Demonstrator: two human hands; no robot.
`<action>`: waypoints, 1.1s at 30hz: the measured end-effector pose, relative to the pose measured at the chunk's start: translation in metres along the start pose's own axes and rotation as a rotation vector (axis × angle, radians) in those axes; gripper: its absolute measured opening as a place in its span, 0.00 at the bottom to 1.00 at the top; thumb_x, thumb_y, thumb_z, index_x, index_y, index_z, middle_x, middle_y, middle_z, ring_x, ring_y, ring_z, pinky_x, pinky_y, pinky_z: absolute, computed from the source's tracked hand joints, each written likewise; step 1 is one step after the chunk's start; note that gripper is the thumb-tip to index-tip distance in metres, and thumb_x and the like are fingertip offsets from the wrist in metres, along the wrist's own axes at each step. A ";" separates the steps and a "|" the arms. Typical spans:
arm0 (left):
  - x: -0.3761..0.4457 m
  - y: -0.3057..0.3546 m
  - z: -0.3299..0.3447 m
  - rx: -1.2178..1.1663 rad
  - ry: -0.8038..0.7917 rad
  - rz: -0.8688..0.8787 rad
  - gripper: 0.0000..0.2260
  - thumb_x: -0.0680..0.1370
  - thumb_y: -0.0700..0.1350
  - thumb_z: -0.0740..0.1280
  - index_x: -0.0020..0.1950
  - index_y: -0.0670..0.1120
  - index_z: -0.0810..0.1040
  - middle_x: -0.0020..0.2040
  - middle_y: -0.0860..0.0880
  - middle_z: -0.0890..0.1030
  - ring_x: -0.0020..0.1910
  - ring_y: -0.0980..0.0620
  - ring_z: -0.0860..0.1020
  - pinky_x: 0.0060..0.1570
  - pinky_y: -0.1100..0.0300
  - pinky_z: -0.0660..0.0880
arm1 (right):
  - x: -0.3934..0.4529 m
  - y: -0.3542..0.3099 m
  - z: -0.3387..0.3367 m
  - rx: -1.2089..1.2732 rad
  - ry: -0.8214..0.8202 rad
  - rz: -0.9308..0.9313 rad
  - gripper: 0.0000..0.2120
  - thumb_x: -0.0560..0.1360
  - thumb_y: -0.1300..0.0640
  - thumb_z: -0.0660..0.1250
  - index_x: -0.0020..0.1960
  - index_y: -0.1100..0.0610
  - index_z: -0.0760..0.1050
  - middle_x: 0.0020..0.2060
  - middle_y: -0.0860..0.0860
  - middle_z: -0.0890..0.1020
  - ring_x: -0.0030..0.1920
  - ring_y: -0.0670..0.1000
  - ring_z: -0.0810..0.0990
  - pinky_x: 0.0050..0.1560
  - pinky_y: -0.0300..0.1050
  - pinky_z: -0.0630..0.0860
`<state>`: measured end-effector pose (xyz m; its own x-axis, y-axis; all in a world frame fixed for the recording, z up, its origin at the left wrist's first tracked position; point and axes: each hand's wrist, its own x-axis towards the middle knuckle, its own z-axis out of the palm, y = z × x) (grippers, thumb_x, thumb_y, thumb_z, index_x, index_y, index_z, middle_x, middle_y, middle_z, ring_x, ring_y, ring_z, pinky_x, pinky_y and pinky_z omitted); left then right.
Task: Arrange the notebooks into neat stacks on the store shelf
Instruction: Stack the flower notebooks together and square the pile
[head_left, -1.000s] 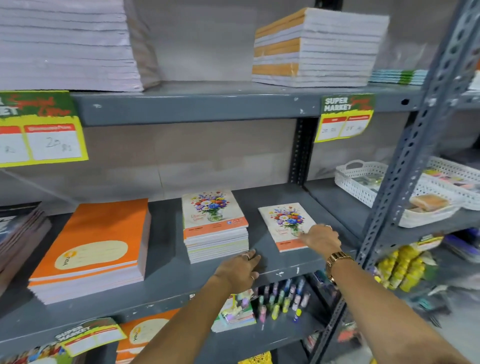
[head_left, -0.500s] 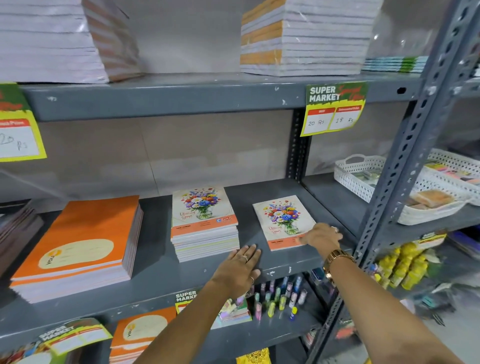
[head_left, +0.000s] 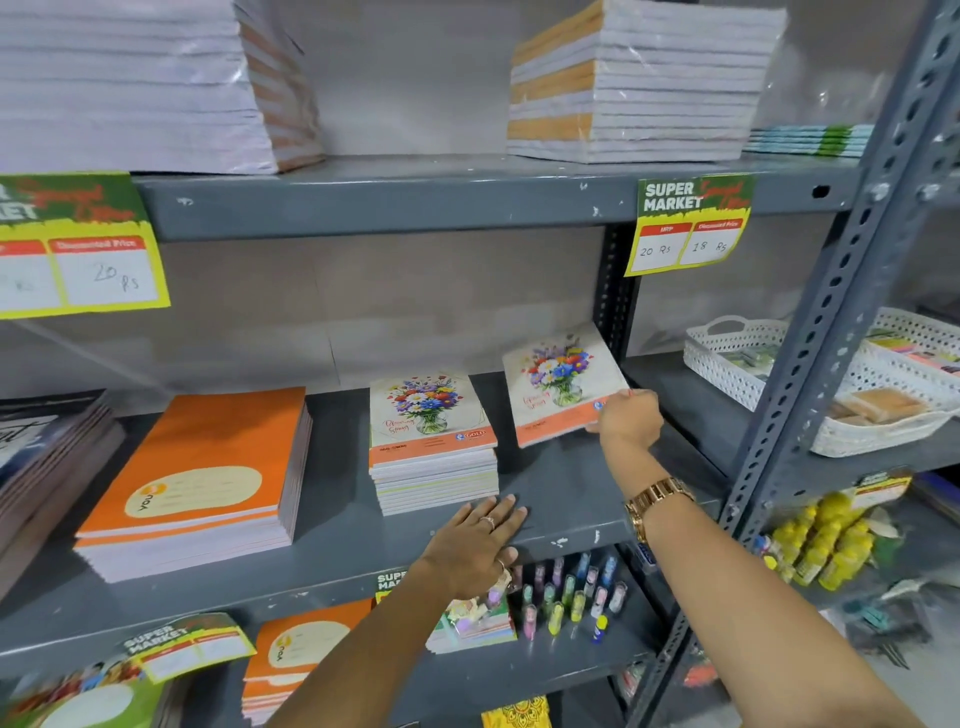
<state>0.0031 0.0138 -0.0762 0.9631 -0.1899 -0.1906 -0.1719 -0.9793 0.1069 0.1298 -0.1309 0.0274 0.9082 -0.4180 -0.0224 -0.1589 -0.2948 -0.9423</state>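
Observation:
A single flower-cover notebook (head_left: 556, 384) is tilted up off the grey middle shelf (head_left: 343, 540), its near right corner pinched by my right hand (head_left: 628, 423). To its left stands a stack of matching flower-cover notebooks (head_left: 432, 441). My left hand (head_left: 475, 545) rests flat, fingers spread, on the shelf's front edge just before that stack, holding nothing. Further left lies a bigger stack of orange notebooks (head_left: 208, 478).
A dark pile of books (head_left: 47, 447) lies at the far left. The upper shelf holds wrapped paper bundles (head_left: 634, 88). White perforated baskets (head_left: 779, 374) sit in the right bay behind a grey upright post (head_left: 831, 332). Markers (head_left: 571, 597) and more notebooks fill the lower shelf.
My right hand has lifted the single flower notebook off the shelf, raising it up and back. My left hand has stayed on the shelf edge. The camera has moved closer.

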 end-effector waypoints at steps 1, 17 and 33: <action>-0.003 -0.002 0.000 -0.004 0.000 -0.002 0.24 0.82 0.50 0.48 0.77 0.51 0.43 0.79 0.50 0.43 0.78 0.50 0.43 0.78 0.51 0.43 | -0.005 -0.006 0.004 0.027 -0.021 -0.003 0.13 0.80 0.60 0.55 0.60 0.66 0.70 0.58 0.65 0.80 0.56 0.66 0.80 0.58 0.55 0.76; -0.059 -0.055 0.006 0.006 -0.034 -0.075 0.24 0.82 0.51 0.48 0.77 0.53 0.43 0.79 0.51 0.44 0.78 0.50 0.43 0.77 0.51 0.44 | -0.098 -0.023 0.081 0.155 -0.421 0.231 0.12 0.79 0.67 0.59 0.59 0.72 0.72 0.58 0.66 0.79 0.47 0.67 0.83 0.41 0.53 0.83; -0.087 -0.062 -0.034 -0.099 0.550 -0.330 0.13 0.79 0.43 0.56 0.61 0.43 0.72 0.59 0.44 0.78 0.55 0.46 0.78 0.53 0.55 0.75 | -0.085 -0.020 0.070 -0.445 -0.248 -0.411 0.13 0.77 0.58 0.62 0.54 0.66 0.77 0.53 0.65 0.81 0.55 0.65 0.79 0.50 0.50 0.77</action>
<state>-0.0629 0.0928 -0.0331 0.9321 0.2091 0.2957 0.1455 -0.9639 0.2230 0.0833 -0.0289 0.0250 0.9830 -0.0006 0.1836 0.1235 -0.7380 -0.6635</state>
